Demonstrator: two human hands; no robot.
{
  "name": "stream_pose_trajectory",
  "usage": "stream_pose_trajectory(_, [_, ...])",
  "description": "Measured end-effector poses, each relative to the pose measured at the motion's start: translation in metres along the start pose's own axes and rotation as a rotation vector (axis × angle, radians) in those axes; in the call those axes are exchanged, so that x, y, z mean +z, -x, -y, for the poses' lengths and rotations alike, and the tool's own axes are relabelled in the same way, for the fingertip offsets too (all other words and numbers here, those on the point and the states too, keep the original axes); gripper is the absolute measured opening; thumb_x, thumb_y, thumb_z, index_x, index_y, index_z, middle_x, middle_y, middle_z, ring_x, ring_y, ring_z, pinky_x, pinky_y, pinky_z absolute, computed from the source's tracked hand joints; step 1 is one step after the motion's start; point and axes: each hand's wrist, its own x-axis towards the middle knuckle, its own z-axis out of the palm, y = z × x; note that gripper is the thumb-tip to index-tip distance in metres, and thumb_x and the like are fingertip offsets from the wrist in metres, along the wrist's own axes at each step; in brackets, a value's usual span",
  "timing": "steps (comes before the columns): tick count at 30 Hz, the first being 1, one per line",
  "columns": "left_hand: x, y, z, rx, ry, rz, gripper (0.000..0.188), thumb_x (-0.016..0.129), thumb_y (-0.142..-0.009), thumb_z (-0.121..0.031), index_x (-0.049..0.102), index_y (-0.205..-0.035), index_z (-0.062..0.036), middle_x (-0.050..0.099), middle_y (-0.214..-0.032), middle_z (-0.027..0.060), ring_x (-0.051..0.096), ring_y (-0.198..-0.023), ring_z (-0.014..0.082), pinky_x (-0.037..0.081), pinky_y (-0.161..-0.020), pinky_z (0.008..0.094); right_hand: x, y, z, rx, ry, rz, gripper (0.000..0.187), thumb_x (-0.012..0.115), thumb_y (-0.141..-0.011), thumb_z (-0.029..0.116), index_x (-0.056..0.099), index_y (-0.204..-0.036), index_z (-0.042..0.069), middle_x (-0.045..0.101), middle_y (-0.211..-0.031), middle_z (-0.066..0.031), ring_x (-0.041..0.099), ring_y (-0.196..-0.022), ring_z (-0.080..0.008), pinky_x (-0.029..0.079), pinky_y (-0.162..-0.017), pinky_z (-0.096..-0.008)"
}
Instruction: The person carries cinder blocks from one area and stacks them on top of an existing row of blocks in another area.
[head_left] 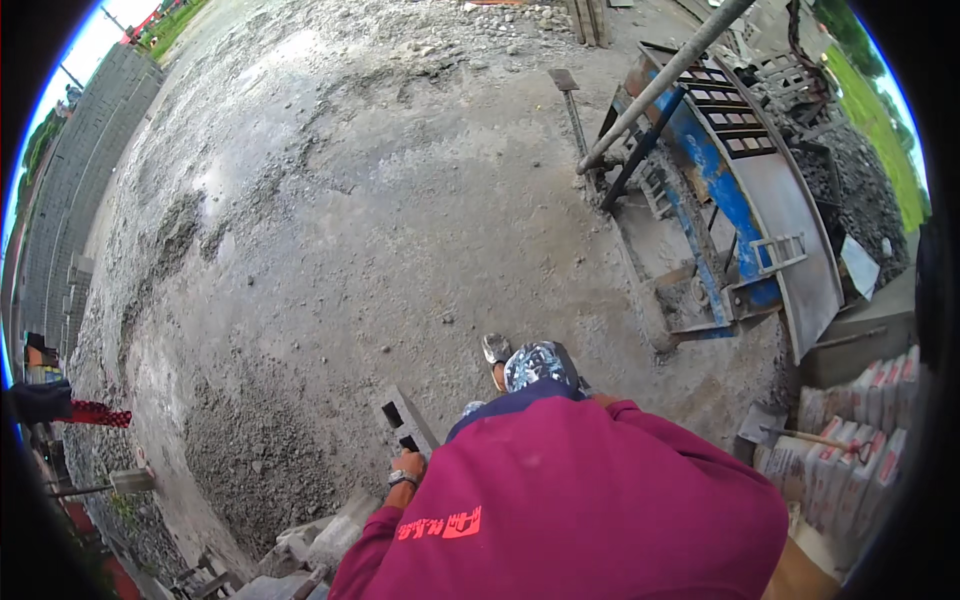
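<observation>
Now the left hand (pixel 407 466) has its fingers clenched on the end of a grey hollow concrete block (pixel 405 423), carried low over the rough concrete yard floor (pixel 330 250), keeping its weight close; the right hand is hidden behind the magenta shirt (pixel 570 500).

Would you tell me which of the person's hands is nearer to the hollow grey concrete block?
Left. The left hand, with a watch at the wrist, grips the near end of the hollow concrete block. The right hand is hidden behind the maroon shirt, so its place cannot be told.
</observation>
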Motion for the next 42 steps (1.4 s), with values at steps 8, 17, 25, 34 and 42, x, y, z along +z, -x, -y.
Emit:
stream_pose_trajectory(8, [-0.222, -0.186, -0.04, 0.113, 0.101, 0.086, 0.028, 0.046, -0.082, -0.03, 0.065, -0.09, -0.0116, 0.06, -0.099, 0.0152, 0.055, -0.098, 0.0365, 0.041, -0.082, 0.0551, -0.269, -0.049, 0.108, 0.079, 0.045, -0.097, 0.048, 0.07, -0.07, 0.038, 0.056, -0.102, 0.005, 0.061, -0.104, -0.0183, 0.057, -0.102, -0.0329, 0.034, -0.093, -0.0462])
stream_pose_trajectory(17, [-0.386, -0.446, -0.054, 0.055, 0.168, 0.078, 0.037, 0.047, -0.082, -0.04, 0.06, -0.11, -0.02, 0.055, -0.113, 0.0106, 0.055, -0.104, 0.0349, 0.036, -0.091, 0.0592, -0.544, -0.202, 0.197, 0.117, -0.012, -0.044, 0.048, 0.069, -0.071, 0.039, 0.058, -0.101, 0.004, 0.06, -0.109, -0.0188, 0.056, -0.105, -0.0332, 0.035, -0.093, -0.0437])
stream_pose_trajectory(25, [-0.689, -0.59, -0.126, 0.146, -0.224, 0.09, 0.02, 0.051, -0.079, -0.027, 0.067, -0.084, -0.015, 0.06, -0.101, 0.0138, 0.061, -0.092, 0.0305, 0.04, -0.087, 0.0545, -0.707, -0.309, 0.239, 0.22, -0.202, -0.167, 0.036, 0.062, -0.074, 0.028, 0.059, -0.1, 0.004, 0.061, -0.106, -0.0189, 0.057, -0.103, -0.034, 0.039, -0.086, -0.0496])
stream_pose_trajectory(34, [-0.955, -0.792, -0.236, 0.155, -0.4, 0.159, 0.035, 0.048, -0.081, -0.04, 0.068, -0.099, -0.0176, 0.06, -0.111, 0.0098, 0.05, -0.114, 0.0258, 0.032, -0.095, 0.0569, -0.875, -0.488, 0.244, 0.138, -0.336, -0.089, 0.037, 0.052, -0.081, 0.04, 0.058, -0.106, 0.013, 0.061, -0.109, -0.0126, 0.057, -0.104, -0.0323, 0.035, -0.089, -0.0532])
stream_pose_trajectory(42, [-1.143, -0.99, -0.342, 0.39, -0.585, 0.3, 0.034, 0.049, -0.081, -0.043, 0.064, -0.103, -0.023, 0.056, -0.114, 0.0097, 0.054, -0.108, 0.031, 0.038, -0.087, 0.0596, -1.044, -0.578, 0.243, 0.249, -0.42, -0.189, 0.029, 0.051, -0.081, 0.031, 0.058, -0.101, 0.01, 0.063, -0.105, -0.0132, 0.058, -0.101, -0.0294, 0.035, -0.091, -0.05])
